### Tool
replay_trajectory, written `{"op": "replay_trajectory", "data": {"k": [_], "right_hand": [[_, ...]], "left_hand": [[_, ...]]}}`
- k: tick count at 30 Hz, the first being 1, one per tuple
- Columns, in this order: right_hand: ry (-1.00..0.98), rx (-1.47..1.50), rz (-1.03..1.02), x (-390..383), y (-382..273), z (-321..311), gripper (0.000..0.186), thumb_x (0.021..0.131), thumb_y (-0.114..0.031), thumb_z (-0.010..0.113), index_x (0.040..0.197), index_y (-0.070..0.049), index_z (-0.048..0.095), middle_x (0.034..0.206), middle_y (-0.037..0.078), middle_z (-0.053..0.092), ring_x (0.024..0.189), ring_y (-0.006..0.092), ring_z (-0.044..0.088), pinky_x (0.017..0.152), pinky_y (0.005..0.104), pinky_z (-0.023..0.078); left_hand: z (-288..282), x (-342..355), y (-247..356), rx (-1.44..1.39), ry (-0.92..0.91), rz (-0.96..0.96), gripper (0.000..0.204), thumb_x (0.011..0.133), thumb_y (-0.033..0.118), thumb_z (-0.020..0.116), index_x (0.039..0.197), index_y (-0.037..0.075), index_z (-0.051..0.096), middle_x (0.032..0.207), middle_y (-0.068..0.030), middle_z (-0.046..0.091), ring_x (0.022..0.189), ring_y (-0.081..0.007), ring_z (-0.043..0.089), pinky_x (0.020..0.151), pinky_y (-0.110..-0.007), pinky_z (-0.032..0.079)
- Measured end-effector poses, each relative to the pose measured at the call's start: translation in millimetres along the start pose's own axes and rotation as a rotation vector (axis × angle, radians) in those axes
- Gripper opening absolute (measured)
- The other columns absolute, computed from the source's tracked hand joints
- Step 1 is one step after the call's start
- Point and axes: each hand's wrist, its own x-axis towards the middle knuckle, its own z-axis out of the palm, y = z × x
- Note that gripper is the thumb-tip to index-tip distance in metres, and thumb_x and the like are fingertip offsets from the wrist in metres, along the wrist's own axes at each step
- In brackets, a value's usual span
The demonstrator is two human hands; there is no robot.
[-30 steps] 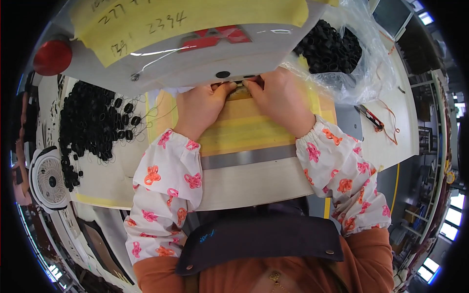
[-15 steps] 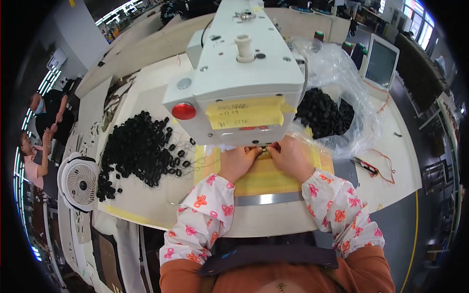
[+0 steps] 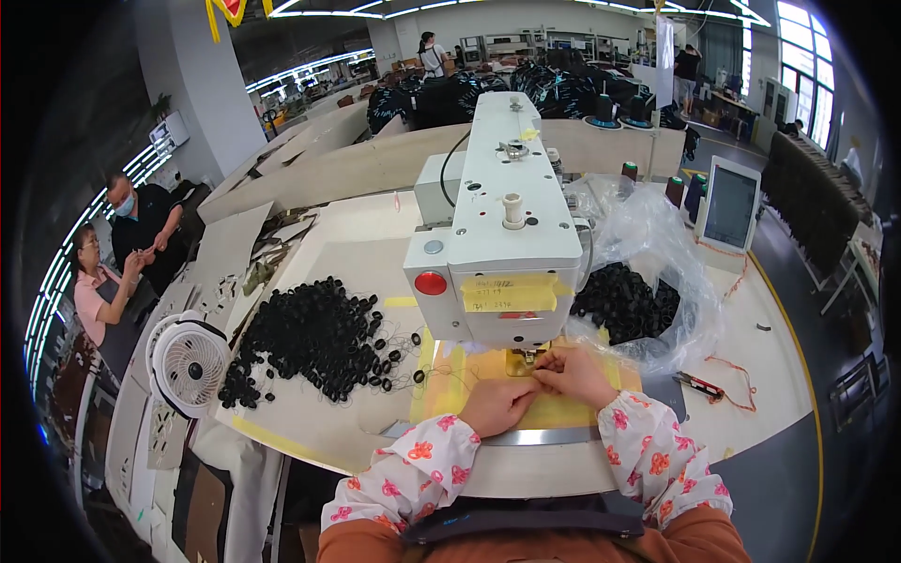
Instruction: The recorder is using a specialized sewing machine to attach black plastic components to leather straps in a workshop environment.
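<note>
At the front of a white sewing machine [image 3: 497,235], my right hand [image 3: 574,377] is pinched together just below and right of the needle area. My left hand [image 3: 499,405] lies lower and to the left on the yellow-taped machine bed [image 3: 450,361], its fingers closed, fingertips touching or nearly touching the right hand's. Whatever either hand pinches is hidden or too small to make out. Left of the machine spreads a pile of small black loops [image 3: 314,338] with loose threads trailing toward the bed. More black rings [image 3: 627,305] fill a clear plastic bag [image 3: 699,310] on the right.
A red-handled cutter [image 3: 699,386] with an orange cord lies on the right of the table. Behind it stand a screen [image 3: 730,208] and several thread cones [image 3: 675,190]. A white fan [image 3: 190,364] sits at the left edge. Two people [image 3: 150,220] stand beyond it.
The view has tilted up. Both hands have drawn back from under the machine head toward me; the left is now lower than the right, and the needle area shows.
</note>
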Motion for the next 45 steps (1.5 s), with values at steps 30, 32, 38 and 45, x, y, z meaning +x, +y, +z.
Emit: {"op": "replay_trajectory", "data": {"k": [30, 32, 38, 45], "right_hand": [[-0.154, 0.048, -0.031, 1.6, -6.3, -7.5, 0.017, 0.079, -0.008, 0.063, 0.086, -0.003, 0.048, 0.07, 0.002, 0.057, 0.061, 0.0079, 0.056, 0.053, 0.0205, 0.045], [-0.096, 0.01, -0.04, -0.4, -3.0, -3.7, 0.017, 0.079, -0.008, 0.064, 0.085, -0.002, 0.05, 0.07, 0.003, 0.057, 0.06, 0.008, 0.055, 0.053, 0.0211, 0.045], [0.327, -0.329, -0.473, 5.1, 15.5, 4.1, 0.011, 0.071, -0.005, 0.064, 0.076, 0.002, 0.057, 0.07, 0.013, 0.059, 0.063, 0.0271, 0.057, 0.056, 0.0333, 0.045], [0.366, -0.331, -0.462, 7.5, 11.2, 8.2, 0.008, 0.071, -0.001, 0.061, 0.072, 0.002, 0.055, 0.07, 0.016, 0.057, 0.064, 0.0316, 0.056, 0.055, 0.036, 0.044]], "left_hand": [[-6.6, 12.8, -15.4, -0.088, -0.007, -0.312, 0.021, 0.074, 0.019, 0.063, 0.093, 0.012, 0.064, 0.064, -0.01, 0.06, 0.055, -0.0235, 0.058, 0.052, -0.031, 0.044], [-5.2, 17.0, -16.7, -0.053, 0.003, -0.316, 0.019, 0.074, 0.019, 0.063, 0.092, 0.011, 0.064, 0.064, -0.01, 0.061, 0.055, -0.0237, 0.058, 0.052, -0.032, 0.044], [5.1, 29.5, -22.5, 0.053, 0.098, -0.353, 0.017, 0.074, 0.023, 0.062, 0.08, 0.007, 0.065, 0.062, -0.009, 0.061, 0.054, -0.0244, 0.058, 0.05, -0.035, 0.043], [9.5, 28.1, -29.6, 0.003, 0.051, -0.525, 0.02, 0.073, 0.027, 0.063, 0.079, 0.008, 0.065, 0.066, -0.0079, 0.063, 0.059, -0.024, 0.059, 0.054, -0.034, 0.044]]}}
